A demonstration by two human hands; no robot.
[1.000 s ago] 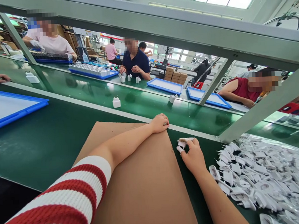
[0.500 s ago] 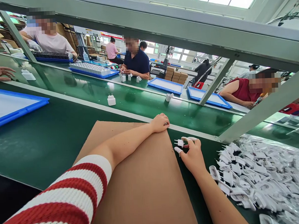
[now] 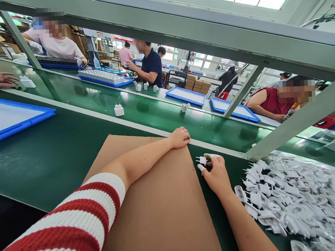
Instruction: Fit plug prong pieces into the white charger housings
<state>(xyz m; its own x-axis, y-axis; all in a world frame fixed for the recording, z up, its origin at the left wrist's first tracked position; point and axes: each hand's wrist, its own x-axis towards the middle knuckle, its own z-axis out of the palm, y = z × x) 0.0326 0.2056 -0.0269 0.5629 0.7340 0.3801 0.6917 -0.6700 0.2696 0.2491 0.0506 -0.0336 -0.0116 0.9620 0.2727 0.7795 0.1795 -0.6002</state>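
Note:
My left hand [image 3: 180,137] rests with curled fingers at the far right corner of a brown cardboard sheet [image 3: 159,192]. Its fingertips point away from me, and what they hold, if anything, is hidden. To the right of the cardboard, my right hand [image 3: 217,171] pinches a small white two-pin plug [image 3: 202,160] between thumb and fingers. The pins point left. White covers sit on the tips of that thumb and at least one finger. Right of this hand lies a big heap of white plug parts [image 3: 293,201].
White chargers [image 3: 119,110] stand on the green conveyor belt [image 3: 153,120] ahead. A blue-rimmed tray [image 3: 23,124] lies at left, near another person's hand [image 3: 4,79]. A slanted metal post [image 3: 294,116] rises at right. Several co-workers sit across the belt.
The chargers on the belt have shifted left. Across the belt, the person in dark blue has turned left and raised a hand. My hands have barely moved.

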